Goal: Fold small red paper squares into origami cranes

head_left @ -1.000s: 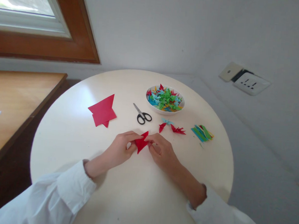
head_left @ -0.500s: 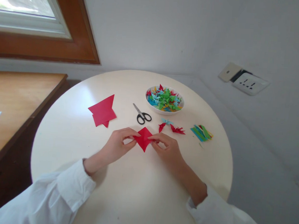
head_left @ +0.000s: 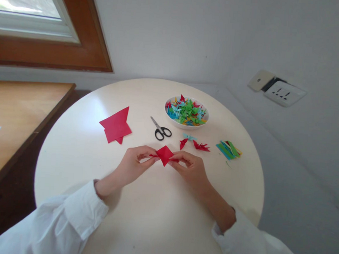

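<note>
A small red sheet of origami paper (head_left: 164, 155) is held above the white round table between both hands, its middle showing as a diamond. My left hand (head_left: 138, 160) pinches its left side between thumb and fingers. On the opposite side, my right hand (head_left: 188, 167) pinches the paper the same way, with some red showing at the fingertips. Just beyond the hands lie black-handled scissors (head_left: 160, 130), their blades pointing away to the left. Close to the right hand sit red folded paper cranes (head_left: 200, 146) and a light blue one (head_left: 189, 137).
A white bowl (head_left: 186, 125) full of colourful paper cranes stands at the back. Red paper sheets (head_left: 116, 125) lie to the left, and green, blue and yellow paper strips (head_left: 228, 150) to the right. A wooden desk (head_left: 22, 105) stands left of the round table (head_left: 151, 226).
The red paper's side corners have been drawn inward, so its visible face is now a smaller, more closed diamond. Both hands keep their pinch and have barely shifted.
</note>
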The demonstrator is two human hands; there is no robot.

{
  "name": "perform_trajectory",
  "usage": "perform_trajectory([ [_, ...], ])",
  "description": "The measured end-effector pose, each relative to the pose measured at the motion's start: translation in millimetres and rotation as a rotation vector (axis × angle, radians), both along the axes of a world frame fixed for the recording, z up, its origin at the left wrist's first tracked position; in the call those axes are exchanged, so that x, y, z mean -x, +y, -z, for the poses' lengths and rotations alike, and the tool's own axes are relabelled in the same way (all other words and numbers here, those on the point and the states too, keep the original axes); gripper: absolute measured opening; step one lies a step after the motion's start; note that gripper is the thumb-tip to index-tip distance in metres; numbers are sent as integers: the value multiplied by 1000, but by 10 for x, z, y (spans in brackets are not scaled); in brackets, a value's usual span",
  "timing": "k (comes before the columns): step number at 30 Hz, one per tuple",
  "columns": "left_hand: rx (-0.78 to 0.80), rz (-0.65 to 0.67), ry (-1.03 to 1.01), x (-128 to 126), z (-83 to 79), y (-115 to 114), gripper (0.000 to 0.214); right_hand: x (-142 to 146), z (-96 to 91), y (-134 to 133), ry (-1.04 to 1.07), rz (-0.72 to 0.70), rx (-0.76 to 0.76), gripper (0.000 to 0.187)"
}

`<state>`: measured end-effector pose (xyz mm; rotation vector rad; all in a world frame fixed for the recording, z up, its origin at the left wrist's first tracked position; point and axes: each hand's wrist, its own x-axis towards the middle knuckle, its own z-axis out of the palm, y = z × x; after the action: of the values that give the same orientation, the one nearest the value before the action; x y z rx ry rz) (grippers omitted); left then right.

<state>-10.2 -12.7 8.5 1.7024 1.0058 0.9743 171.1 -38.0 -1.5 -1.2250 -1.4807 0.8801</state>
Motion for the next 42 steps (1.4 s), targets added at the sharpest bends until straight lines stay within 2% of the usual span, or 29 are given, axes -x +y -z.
perform_trajectory([
  [8, -36, 13, 79, -25, 77, -27, 8, 59, -11, -37, -144, -24, -32, 3],
  [13, -6, 49, 18, -36, 107, -48, 9, 81, 33, -42, -148, -37, -37, 6],
  [18, 155, 63, -138, -64, 133, -31, 26, 98, 87, -45, -82, -26, -19, 21],
  [23, 293, 81, -187, -77, 125, 11, 20, 110, 54, -49, -37, -24, 22, 21],
  [28, 290, 100, -154, -72, 73, 14, 15, 119, 26, -47, 44, -9, 39, 21],
  [33, 309, 152, -173, -99, 70, -12, 23, 123, 50, -38, 56, 22, 21, 19],
  [38, 296, 94, -136, -115, 82, -22, 27, 134, 74, -38, 7, 30, 24, 19],
  [42, 258, 98, -133, -112, 64, -26, 24, 139, 80, -48, -11, 38, 42, 20],
])
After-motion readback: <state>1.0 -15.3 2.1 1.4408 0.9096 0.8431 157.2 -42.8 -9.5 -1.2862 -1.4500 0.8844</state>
